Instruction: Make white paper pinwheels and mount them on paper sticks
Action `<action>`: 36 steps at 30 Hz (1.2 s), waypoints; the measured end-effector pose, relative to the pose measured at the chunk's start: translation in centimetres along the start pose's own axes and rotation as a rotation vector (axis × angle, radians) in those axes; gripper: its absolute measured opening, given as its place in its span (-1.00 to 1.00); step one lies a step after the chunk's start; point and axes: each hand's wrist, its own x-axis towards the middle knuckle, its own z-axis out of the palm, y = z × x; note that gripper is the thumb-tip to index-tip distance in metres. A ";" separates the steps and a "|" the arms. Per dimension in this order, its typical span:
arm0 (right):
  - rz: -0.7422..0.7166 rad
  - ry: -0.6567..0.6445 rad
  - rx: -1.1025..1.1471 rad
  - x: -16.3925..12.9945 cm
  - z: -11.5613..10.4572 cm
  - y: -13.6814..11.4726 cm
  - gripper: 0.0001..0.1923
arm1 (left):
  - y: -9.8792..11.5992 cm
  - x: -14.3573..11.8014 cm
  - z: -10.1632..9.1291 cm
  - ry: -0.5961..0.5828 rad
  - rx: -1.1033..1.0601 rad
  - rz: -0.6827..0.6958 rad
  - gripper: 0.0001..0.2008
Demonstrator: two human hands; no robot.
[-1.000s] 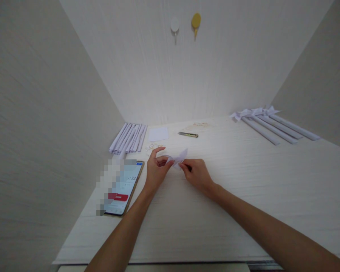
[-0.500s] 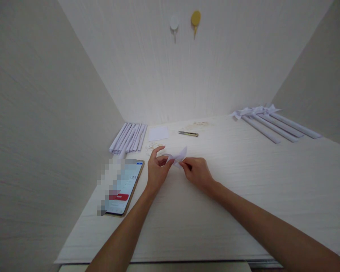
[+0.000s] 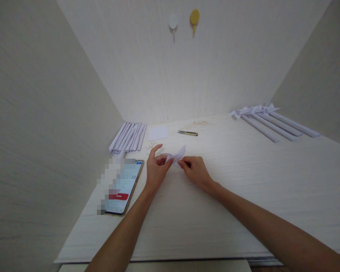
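Two bare hands meet over a white table (image 3: pixel 243 196), pinching one small folded paper piece (image 3: pixel 178 155) between them. The left hand (image 3: pixel 155 168) grips the piece's left end with thumb and bent fingers, its forefinger lifted clear above. The right hand (image 3: pixel 197 170) clamps the right end between thumb and forefinger, the other fingers curled under. The paper is held just above the tabletop, near the middle of the scene, with one pointed flap standing up toward the far wall.

Over the last second little has changed: both hands have edged slightly toward the far side and drawn a touch closer, the grip on each end unchanged, and the flap sits a shade higher. It reads as a fold being worked and pressed in place rather than a new step begun.

Just left of the left wrist lies a phone (image 3: pixel 124 187), screen lit with a red bar, its counter having ticked on from 32 to 33. Farther off to the left rests a fan of folded paper strips (image 3: pixel 128 137), with a blank paper square (image 3: pixel 158 133) beside them and a utility knife (image 3: pixel 187 133) to its right. Far right, several rolled paper sticks (image 3: pixel 274 124) with bow-like ends lie side by side. Two wall hooks (image 3: pixel 184 20), one white and one yellow, hang above.
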 end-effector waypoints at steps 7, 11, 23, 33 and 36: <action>0.006 -0.007 -0.013 0.0 0.3 0.1 -0.73 | 0.0 -0.1 0.1 0.009 0.050 0.003 -0.38; 0.026 -0.012 0.006 0.1 0.5 0.1 -0.73 | -0.2 -0.1 0.0 -0.005 0.068 0.032 -0.35; 0.104 -0.057 0.095 0.4 0.5 0.3 -0.75 | -0.5 0.1 -0.2 -0.021 0.058 0.024 -0.36; 0.120 -0.091 0.133 0.6 0.2 0.4 -0.75 | -0.6 0.1 -0.4 -0.029 0.040 0.022 -0.36; 0.116 -0.085 0.130 0.6 0.2 0.4 -0.75 | -0.6 0.0 -0.4 -0.031 0.031 0.023 -0.37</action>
